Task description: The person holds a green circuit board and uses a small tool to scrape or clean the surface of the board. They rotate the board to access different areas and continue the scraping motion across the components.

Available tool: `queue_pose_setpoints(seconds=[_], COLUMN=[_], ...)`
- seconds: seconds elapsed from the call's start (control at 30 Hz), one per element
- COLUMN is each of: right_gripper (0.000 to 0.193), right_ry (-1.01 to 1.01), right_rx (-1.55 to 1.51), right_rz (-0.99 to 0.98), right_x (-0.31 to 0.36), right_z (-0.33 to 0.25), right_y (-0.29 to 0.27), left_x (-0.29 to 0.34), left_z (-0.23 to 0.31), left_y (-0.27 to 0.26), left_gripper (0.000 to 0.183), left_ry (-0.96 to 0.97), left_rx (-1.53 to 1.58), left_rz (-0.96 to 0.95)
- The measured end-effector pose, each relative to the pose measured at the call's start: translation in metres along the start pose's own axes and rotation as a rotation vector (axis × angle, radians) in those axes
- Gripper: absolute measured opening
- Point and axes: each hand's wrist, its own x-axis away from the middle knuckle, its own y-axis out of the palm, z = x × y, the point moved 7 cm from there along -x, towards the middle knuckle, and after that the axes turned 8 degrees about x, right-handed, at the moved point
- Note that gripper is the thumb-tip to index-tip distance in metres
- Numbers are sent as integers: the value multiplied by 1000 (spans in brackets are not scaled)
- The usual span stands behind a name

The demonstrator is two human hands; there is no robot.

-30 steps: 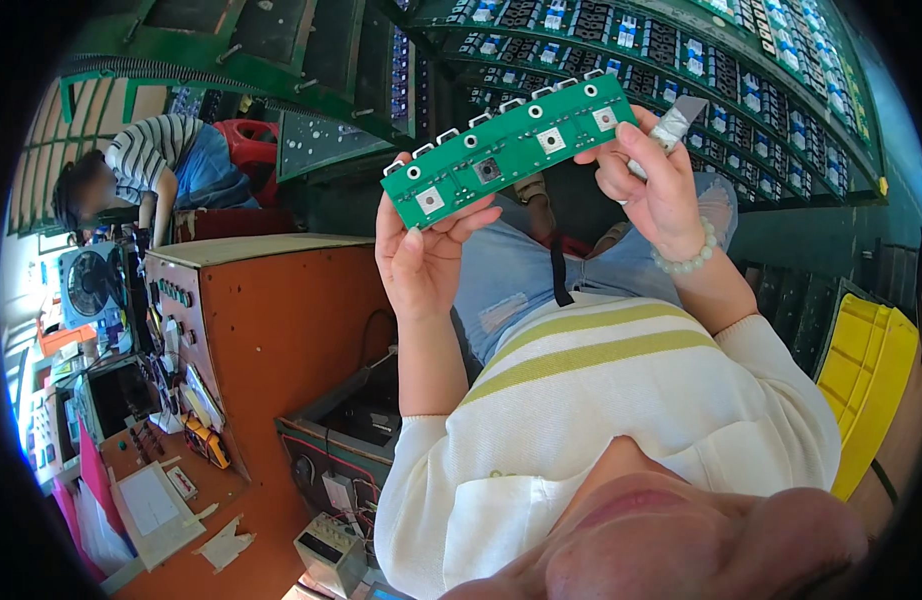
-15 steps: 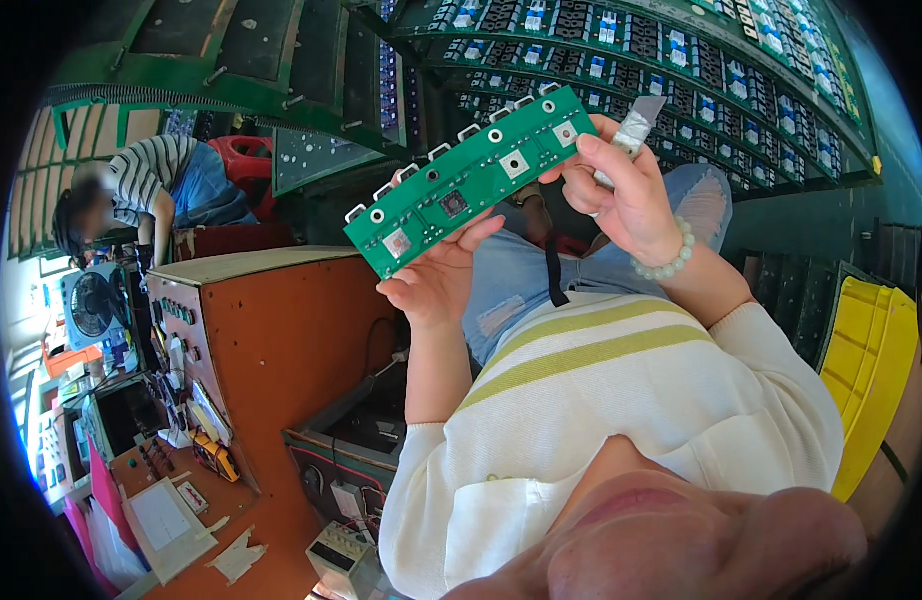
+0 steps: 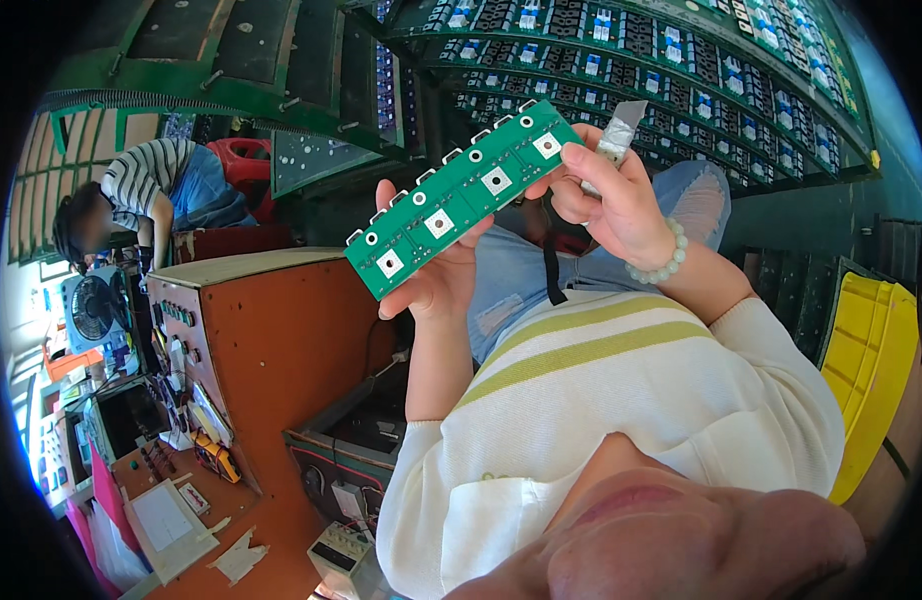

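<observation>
A long green circuit board (image 3: 465, 200) is held up at a tilt in front of me. Its facing side bears several white squares with dark centres, and metal connector shells line the far edge. My left hand (image 3: 443, 280) grips the lower left end, thumb at the near edge and fingers partly hidden behind. At the upper right end, my right hand (image 3: 626, 205) pinches the board's corner. That same hand also holds a blade with a silvery wrapped handle (image 3: 615, 140), its broad grey tip pointing up and away from the board.
Green racks (image 3: 641, 85) filled with boards stand beyond my hands. To the left is an orange-brown cabinet (image 3: 281, 340); a yellow plastic bin (image 3: 866, 370) is at the right. Another person in a striped top (image 3: 146, 180) bends over near a fan (image 3: 93, 308) at far left.
The board has shifted slightly left and down, with both hands still on it. Its visible face now shows more white squares, and the dark chip seen before is gone. The blade moved slightly left.
</observation>
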Motion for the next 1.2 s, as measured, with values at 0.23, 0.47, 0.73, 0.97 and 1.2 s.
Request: queue_pose_setpoints(seconds=[0.23, 0.47, 0.73, 0.97, 1.2], right_gripper=[17, 15, 17, 17, 21], right_ry=[-3, 25, 26, 10, 24], right_rx=[47, 92, 124, 128, 142], right_rz=[-10, -3, 17, 27, 39], right_x=[-2, -1, -3, -2, -1], right_z=[-1, 3, 3, 2, 3], right_y=[4, 4, 2, -1, -6], left_x=[2, 2, 2, 2, -4], left_z=[0, 0, -3, -5, -2], left_y=[-3, -11, -13, -16, 7], left_gripper=[107, 104, 103, 103, 95], left_ry=[-2, -17, -31, -30, -48], left_rx=[129, 217, 205, 249, 303], left_rz=[14, 107, 183, 182, -1])
